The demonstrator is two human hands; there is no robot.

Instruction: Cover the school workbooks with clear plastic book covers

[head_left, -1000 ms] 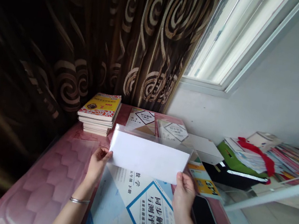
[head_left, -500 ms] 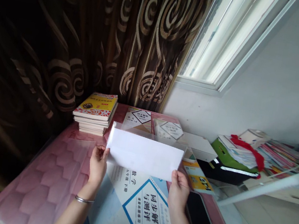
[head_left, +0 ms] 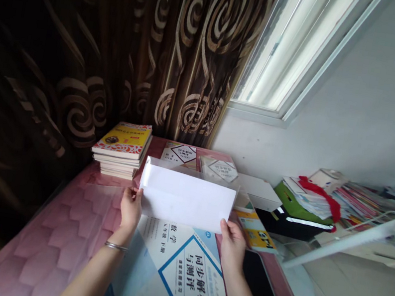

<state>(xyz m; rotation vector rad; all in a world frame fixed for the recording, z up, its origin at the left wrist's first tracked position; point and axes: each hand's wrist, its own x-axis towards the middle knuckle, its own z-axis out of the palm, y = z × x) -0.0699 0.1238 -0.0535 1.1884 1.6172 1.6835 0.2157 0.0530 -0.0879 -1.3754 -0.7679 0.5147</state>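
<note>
A large blue-and-white workbook [head_left: 176,276] lies on the pink quilted table [head_left: 53,240] in front of me. Its far end is lifted, showing a white flap [head_left: 185,199] inside a clear plastic sleeve. My left hand [head_left: 130,210] pinches the flap's left lower corner, a bracelet on that wrist. At the flap's right lower corner my right hand [head_left: 231,244] grips it with fingers closed. The flap stands nearly upright and hides the table just behind it.
A stack of books with a yellow cover [head_left: 121,148] sits at the back left. Two more workbooks [head_left: 199,161] lie behind the flap. A white box [head_left: 258,191], a yellow booklet [head_left: 257,231] and piled papers [head_left: 310,197] crowd the right. A brown patterned curtain [head_left: 124,45] hangs behind.
Both hands and the lifted flap have kept their grip and shape. The view has shifted, so everything sits slightly further left and higher in the picture.
</note>
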